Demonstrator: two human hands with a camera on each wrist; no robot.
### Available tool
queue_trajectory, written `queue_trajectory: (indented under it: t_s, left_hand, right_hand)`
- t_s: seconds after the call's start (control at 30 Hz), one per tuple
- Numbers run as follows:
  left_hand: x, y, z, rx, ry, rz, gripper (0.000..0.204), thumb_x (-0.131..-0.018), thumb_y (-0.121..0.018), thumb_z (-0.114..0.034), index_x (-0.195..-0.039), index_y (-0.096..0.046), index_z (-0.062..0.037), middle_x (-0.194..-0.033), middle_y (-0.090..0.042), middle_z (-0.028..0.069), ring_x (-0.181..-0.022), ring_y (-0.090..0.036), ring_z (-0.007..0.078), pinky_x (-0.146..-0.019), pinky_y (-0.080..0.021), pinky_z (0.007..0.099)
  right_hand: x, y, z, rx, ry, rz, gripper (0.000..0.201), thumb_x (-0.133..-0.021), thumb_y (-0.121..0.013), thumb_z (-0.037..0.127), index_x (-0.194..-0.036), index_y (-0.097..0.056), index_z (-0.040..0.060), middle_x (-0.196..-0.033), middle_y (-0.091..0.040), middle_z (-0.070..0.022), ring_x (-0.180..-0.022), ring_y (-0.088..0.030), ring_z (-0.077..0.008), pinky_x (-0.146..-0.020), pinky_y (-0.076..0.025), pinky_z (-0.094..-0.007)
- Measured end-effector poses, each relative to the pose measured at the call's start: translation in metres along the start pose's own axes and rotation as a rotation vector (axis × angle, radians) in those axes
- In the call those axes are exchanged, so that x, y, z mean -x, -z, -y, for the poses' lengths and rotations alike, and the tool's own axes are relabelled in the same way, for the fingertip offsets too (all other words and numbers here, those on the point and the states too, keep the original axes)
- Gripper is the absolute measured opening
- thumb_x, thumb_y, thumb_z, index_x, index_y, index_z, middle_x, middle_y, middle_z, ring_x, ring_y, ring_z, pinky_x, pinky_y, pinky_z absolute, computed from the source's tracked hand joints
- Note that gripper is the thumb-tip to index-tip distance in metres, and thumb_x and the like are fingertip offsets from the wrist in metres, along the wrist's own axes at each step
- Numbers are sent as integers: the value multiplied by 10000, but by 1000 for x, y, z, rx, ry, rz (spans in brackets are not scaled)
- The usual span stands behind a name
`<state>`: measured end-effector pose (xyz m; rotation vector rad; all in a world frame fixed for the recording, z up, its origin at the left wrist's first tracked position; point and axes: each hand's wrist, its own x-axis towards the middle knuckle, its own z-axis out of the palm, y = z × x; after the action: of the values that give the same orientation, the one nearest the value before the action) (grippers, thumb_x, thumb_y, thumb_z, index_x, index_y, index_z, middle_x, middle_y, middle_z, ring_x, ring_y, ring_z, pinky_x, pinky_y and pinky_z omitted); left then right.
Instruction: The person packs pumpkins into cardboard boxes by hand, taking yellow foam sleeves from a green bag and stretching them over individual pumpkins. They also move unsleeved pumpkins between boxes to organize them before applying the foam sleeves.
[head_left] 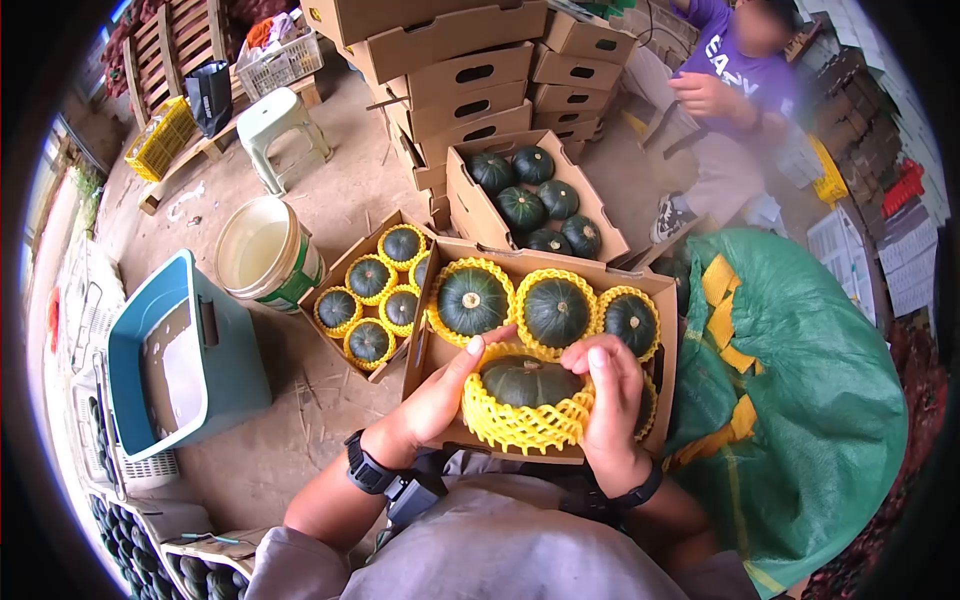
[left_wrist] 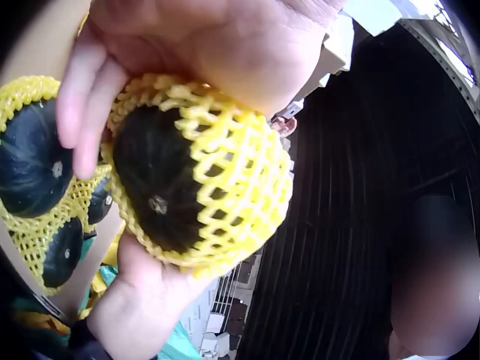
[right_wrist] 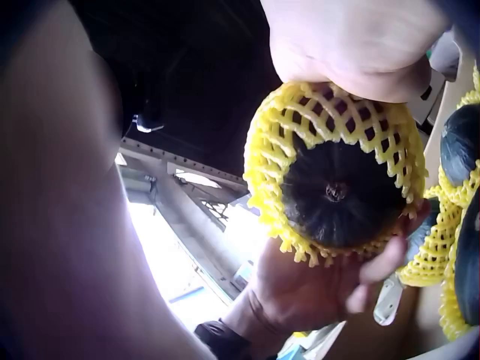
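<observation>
Between my two hands is a dark green kabocha squash (head_left: 528, 382) in a yellow foam net (head_left: 525, 425), above the near part of an open cardboard box (head_left: 655, 290). The net wraps its sides and leaves the stem face bare. My left hand (head_left: 440, 398) holds its left side, the palm against the net in the left wrist view. On the opposite side my right hand (head_left: 610, 415) grips it, fingers bent over the top edge. Behind it in the box sit netted squashes, among them a large one (head_left: 472, 300) and a middle one (head_left: 556, 312).
A smaller box of netted squashes (head_left: 369, 340) stands left, and a box of bare squashes (head_left: 522, 209) behind. Stacked cartons (head_left: 470, 75) rise beyond. A blue tub (head_left: 240, 350) and white bucket (head_left: 265, 250) stand left, a green sack (head_left: 820, 370) right. A person (head_left: 745, 70) sits back right.
</observation>
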<state>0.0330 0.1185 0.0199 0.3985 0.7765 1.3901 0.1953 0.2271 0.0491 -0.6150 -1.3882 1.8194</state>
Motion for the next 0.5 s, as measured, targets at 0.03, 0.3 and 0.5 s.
queue_trajectory:
  t_s: [0.03, 0.3, 0.5]
  left_hand:
    - [1, -4, -1, -157, -148, -101, 532, -1012, -385, -287, -1476, -243, -68, -1443, -367, 116, -1324, -361, 208, -1094, -283, 319]
    - [20, -12, 14, 236, -358, -28, 757, -923, -543, -408, -1510, -126, -175, -1508, -266, 115, -1346, -345, 262, -1111, -286, 426]
    - [39, -5, 16, 106, -307, -67, 973, -810, -587, -612, -1508, -72, -172, -1522, -204, 115, -1383, -274, 282, -1123, -250, 476]
  right_hand:
    - [-3, -7, -3, 104, -21, -116, 182, -936, -545, 166, -1021, -575, 8, -1027, -602, -67, -966, -556, -144, -890, -420, -287]
    - [5, -12, -11, -293, -249, 215, 554, -880, -595, 126, -1385, -384, 38, -1386, -424, -106, -1284, -390, -192, -1081, -290, -336]
    - [-4, -22, 8, 1036, 356, 560, 1003, -665, -805, 370, -1479, -249, 189, -1470, -180, -291, -1275, -347, -477, -1037, -330, -499]
